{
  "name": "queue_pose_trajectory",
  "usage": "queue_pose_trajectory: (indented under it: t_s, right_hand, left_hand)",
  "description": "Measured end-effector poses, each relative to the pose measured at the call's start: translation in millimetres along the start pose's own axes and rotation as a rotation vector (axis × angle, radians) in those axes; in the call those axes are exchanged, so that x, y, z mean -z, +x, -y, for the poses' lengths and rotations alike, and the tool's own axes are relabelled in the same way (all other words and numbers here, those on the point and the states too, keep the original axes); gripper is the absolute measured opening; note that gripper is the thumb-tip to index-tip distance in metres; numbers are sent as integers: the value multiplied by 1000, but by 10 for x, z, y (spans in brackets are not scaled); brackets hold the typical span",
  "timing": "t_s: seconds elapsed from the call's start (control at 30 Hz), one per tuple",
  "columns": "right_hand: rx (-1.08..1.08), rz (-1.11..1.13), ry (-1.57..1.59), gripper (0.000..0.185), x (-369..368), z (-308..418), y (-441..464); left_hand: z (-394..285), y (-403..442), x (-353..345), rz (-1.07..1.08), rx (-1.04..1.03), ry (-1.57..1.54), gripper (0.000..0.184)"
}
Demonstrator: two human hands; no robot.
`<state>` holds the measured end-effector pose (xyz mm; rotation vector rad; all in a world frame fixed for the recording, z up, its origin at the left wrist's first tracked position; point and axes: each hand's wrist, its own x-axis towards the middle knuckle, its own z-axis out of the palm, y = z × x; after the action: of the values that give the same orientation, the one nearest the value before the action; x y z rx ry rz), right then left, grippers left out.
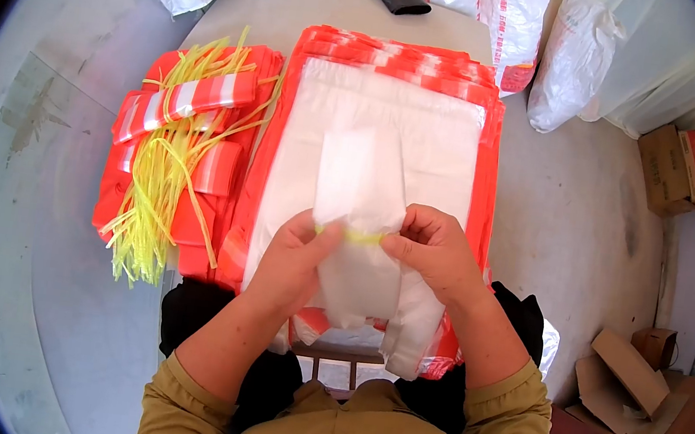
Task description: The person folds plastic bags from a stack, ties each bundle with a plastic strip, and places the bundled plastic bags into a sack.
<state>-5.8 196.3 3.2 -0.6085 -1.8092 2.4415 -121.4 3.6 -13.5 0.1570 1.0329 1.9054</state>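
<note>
A folded white plastic bag bundle is upright in front of me, over a broad stack of red-and-white plastic bags. Across its middle runs a thin yellow tie strip. My left hand pinches the strip at the bundle's left edge, fingers closed. On the other side, my right hand is closed on the strip with thumb and forefinger. The fingers behind the bundle are partly hidden. I cannot tell whether the strip goes all the way round.
Left of the stack lie folded red bag bundles with loose yellow strips over them. White printed sacks stand behind the table. Cardboard boxes sit at the right, and an open carton lies at lower right.
</note>
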Motion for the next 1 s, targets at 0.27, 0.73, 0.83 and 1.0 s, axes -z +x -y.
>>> queue_pose_trajectory:
  t_s: [0.27, 0.73, 0.83, 1.0]
  right_hand:
    - [55, -114, -123, 13, -21, -91, 21]
    - [54, -40, 81, 33, -98, 8, -1]
    - [96, -75, 26, 36, -96, 13, -27]
    - [244, -241, 24, 39, -47, -47, 15]
  left_hand:
    - [80, 39, 44, -72, -69, 55, 24]
    - [83, 13, 54, -75, -13, 297, 29]
    - [42, 3, -30, -39, 13, 258, 39]
    - [136, 3, -35, 49, 39, 457, 72]
